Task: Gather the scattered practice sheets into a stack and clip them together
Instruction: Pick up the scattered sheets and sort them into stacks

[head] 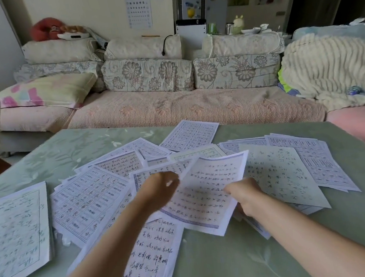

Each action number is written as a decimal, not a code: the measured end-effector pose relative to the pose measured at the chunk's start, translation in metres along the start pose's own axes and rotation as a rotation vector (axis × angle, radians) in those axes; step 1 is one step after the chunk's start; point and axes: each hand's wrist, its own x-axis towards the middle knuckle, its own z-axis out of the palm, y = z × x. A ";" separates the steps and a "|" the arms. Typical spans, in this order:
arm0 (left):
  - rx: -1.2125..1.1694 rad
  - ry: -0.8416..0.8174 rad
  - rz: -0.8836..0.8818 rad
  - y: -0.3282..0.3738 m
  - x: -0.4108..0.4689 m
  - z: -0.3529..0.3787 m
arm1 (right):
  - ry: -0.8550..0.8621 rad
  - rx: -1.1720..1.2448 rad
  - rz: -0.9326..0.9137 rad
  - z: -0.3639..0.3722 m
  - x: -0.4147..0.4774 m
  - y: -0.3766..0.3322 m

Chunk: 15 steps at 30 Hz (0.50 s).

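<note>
Several white practice sheets with handwriting and printed grids lie scattered and overlapping across the green table [243,265]. One sheet with a blue patterned border [206,193] is lifted off the pile in the middle. My left hand [159,190] pinches its left edge, and my right hand [245,195] grips its right edge. Another bordered sheet [152,256] lies flat below my left forearm. A separate sheet [16,237] sits at the table's left edge. More sheets [311,162] fan out to the right. No clip is visible.
A sofa [174,108] with floral cushions runs behind the table's far edge. A fluffy white blanket [330,68] is heaped at its right end. Bare tabletop shows at the front right and the far left.
</note>
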 end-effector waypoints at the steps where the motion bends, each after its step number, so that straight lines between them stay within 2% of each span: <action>1: 0.052 0.033 -0.041 -0.013 0.011 -0.001 | 0.001 0.006 -0.011 0.003 0.006 0.001; 4: 0.185 0.022 -0.143 -0.045 0.039 -0.001 | -0.025 0.011 -0.035 0.016 0.017 0.001; 8: 0.344 -0.094 -0.181 -0.064 0.065 0.005 | -0.029 0.005 -0.079 0.034 0.021 -0.001; 10: 0.382 -0.086 -0.190 -0.068 0.071 0.009 | 0.003 -0.035 -0.114 0.035 0.020 -0.002; 13: 0.509 -0.034 -0.144 -0.065 0.074 0.012 | 0.033 -0.241 -0.161 0.031 0.016 0.002; 15: 0.499 -0.036 -0.158 -0.060 0.074 0.013 | 0.006 -0.461 -0.198 0.029 0.010 0.003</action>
